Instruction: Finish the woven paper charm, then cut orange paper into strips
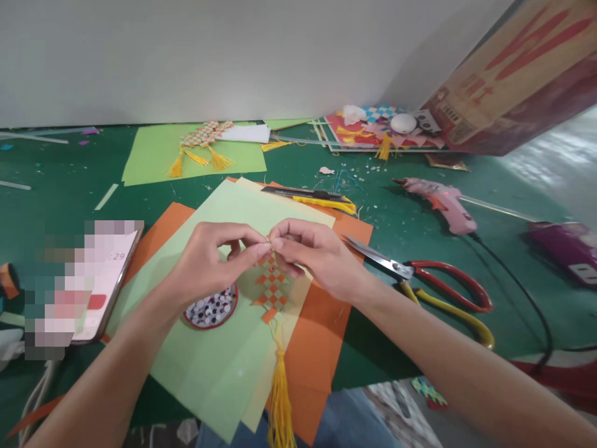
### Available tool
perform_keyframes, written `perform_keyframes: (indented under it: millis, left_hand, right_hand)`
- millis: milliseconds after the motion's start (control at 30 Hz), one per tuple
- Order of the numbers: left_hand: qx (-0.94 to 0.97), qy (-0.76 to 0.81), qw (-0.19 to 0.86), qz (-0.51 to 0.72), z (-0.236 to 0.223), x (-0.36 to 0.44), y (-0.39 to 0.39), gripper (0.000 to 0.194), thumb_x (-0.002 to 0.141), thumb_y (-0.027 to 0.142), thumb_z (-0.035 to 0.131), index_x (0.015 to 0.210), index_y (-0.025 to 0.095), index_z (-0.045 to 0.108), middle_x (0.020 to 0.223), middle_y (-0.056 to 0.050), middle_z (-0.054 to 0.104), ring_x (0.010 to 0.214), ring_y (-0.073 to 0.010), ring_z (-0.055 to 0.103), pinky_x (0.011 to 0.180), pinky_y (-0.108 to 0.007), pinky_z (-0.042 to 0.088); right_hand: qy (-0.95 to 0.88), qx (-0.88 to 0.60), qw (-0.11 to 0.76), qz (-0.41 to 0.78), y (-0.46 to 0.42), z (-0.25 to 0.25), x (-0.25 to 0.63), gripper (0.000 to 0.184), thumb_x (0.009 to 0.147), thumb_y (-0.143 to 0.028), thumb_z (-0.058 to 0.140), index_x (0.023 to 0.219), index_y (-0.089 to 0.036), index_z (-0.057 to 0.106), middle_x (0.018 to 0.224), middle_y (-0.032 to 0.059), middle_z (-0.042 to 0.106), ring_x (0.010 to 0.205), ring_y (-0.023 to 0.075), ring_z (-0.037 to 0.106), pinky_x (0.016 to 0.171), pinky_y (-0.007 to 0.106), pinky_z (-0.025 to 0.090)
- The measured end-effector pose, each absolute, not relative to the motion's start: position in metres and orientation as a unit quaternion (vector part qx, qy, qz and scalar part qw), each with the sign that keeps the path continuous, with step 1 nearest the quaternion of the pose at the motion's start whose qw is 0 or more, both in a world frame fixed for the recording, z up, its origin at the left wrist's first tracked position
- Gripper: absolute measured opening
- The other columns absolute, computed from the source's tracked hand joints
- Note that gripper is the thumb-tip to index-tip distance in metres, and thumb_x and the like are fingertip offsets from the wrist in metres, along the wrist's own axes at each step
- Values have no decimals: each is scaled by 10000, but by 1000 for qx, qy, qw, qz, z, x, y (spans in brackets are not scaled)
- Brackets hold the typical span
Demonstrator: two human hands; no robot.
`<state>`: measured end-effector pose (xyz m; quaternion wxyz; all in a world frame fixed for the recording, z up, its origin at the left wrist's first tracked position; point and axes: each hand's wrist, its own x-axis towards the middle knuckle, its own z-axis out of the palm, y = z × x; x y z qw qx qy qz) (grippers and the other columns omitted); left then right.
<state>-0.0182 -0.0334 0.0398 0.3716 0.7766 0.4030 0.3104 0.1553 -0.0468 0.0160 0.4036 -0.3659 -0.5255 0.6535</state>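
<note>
My left hand (pixel 233 249) and my right hand (pixel 310 249) meet over the paper sheets, thumbs and fingers pinched close together. Between the fingertips is the top end, perhaps a thin string, of a woven paper fish (pixel 273 287) in orange and pale green. The fish hangs below my hands, and a yellow tassel (pixel 280 386) trails from its lower end toward my lap. Partly behind my left wrist sits a round red-rimmed dish of googly eyes (pixel 212 308). Light green paper (pixel 196 373) and orange paper (pixel 321 348) lie underneath.
Red-and-yellow-handled scissors (pixel 405 270), a yellow cutter knife (pixel 312 198) and a pink glue gun (pixel 441 202) with its cord lie to the right and ahead. A phone (pixel 109 286) stands at left. Woven pieces with tassels (pixel 205 134) and a paper bag (pixel 508 81) are at the back.
</note>
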Motion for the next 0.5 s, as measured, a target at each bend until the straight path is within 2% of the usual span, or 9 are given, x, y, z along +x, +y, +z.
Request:
perform_keyframes:
  millis: [233, 500]
  left_hand:
    - [778, 408, 370, 304, 40, -18, -34, 159, 791, 214, 582, 657, 175, 657, 594, 17, 663, 567, -102, 583, 540, -208, 436]
    - [778, 409, 375, 295, 39, -19, -34, 173, 787, 211, 563, 635, 181, 639, 587, 17, 657, 563, -109, 568, 530, -216, 426]
  right_hand:
    - [-533, -365, 405, 647, -47, 15, 156, 199, 811, -346, 602, 761, -166, 533, 536, -62, 493, 443, 54, 405, 449, 230, 275]
    - [-556, -375, 418, 613, -50, 15, 153, 271, 795, -419, 619, 747, -170, 526, 510, -68, 468, 445, 58, 383, 445, 230, 286]
